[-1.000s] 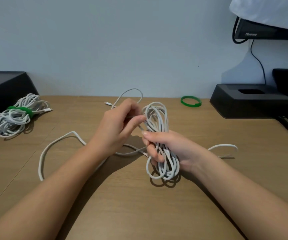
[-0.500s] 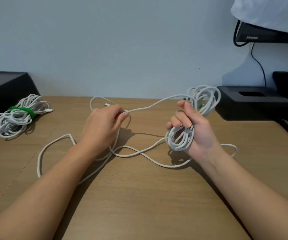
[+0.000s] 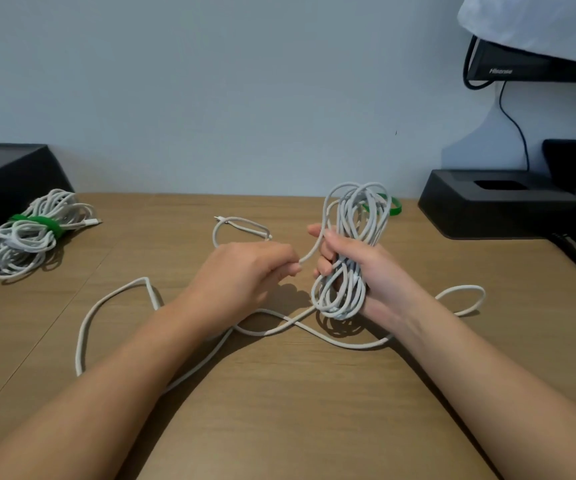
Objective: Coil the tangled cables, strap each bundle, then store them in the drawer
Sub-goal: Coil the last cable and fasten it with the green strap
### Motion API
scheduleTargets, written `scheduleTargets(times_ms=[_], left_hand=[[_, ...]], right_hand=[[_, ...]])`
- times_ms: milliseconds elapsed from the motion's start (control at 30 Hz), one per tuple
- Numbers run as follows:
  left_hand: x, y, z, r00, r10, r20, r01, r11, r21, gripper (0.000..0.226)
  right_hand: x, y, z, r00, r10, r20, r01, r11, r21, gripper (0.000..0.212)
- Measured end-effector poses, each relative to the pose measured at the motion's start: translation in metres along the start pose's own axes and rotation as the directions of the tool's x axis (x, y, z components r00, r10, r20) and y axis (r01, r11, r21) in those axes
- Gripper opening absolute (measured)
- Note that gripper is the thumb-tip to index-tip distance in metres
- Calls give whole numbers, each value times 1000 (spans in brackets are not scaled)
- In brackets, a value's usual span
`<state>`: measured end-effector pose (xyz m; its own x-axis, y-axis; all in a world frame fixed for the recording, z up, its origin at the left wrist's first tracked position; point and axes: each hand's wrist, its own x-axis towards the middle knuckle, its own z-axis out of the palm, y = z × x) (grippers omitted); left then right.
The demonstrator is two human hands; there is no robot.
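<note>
The left hand has come back in beside the coil, closing up the stretch of cable it had drawn out a moment ago, so another loop is going on. Its grip pinches the cable. The right hand has its grip wrapped round the coil's middle, above the tabletop. Slack left of and below the coil crosses itself and may snag. A green strap waits behind the coil, and a strapped bundle lies far left.

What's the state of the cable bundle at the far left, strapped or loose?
Strapped. A green strap wraps round the middle of the bundle, gathering its loops.
</note>
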<state>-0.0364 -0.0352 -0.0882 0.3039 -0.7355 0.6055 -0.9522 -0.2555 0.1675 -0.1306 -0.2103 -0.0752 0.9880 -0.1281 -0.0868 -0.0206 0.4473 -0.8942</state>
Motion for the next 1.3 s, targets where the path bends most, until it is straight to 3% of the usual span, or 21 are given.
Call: scheduleTargets(times_ms=[133, 233, 400, 500, 600, 667, 767, 833, 900, 1000, 1200, 1300], left_hand=[[0, 5, 3, 987, -13, 158, 20, 999, -46, 33], [1, 7, 3, 988, -44, 145, 48, 998, -30, 33], [0, 2, 0, 991, -34, 126, 30, 999, 34, 32], [2, -8, 0, 992, 23, 124, -37, 993, 113, 36], [3, -21, -3, 992, 46, 121, -67, 981, 179, 42], [3, -24, -6, 989, 40, 143, -72, 971, 228, 43], [2, -31, -14, 992, -21, 126, -7, 975, 222, 40], [-1, -41, -22, 992, -120, 48, 113, 986, 126, 40], [-7, -46, -30, 957, -290, -18, 285, 949, -132, 37], [-9, -39, -33, 894, -443, 69, 429, 802, -416, 28], [-3, -29, -35, 883, -399, 248, 458, 612, -644, 22], [-5, -29, -36, 873, -327, 363, 488, 558, -671, 20]], right_hand=[[2, -1, -4, 995, -17, -98, 16, 1000, -17, 20], [2, -1, 0, 985, -97, -144, 112, 988, 103, 30], [-1, -4, 6, 975, -221, -37, 222, 931, 288, 35], [-2, -5, 5, 978, -209, 16, 193, 924, 331, 33], [-2, -9, 0, 996, -76, 49, 54, 936, 347, 34], [-1, -15, -8, 988, 107, 112, -133, 956, 263, 33], [-4, -22, -24, 872, 401, 280, -422, 907, 16, 30], [-5, -25, -31, 817, 477, 324, -487, 872, -55, 30], [-4, -26, -31, 808, 496, 317, -504, 861, -64, 32], [-2, -26, -29, 826, 498, 262, -496, 865, -79, 34], [-2, -25, -30, 838, 493, 235, -494, 867, -61, 30], [-3, -26, -30, 852, 484, 198, -482, 874, -60, 27]])
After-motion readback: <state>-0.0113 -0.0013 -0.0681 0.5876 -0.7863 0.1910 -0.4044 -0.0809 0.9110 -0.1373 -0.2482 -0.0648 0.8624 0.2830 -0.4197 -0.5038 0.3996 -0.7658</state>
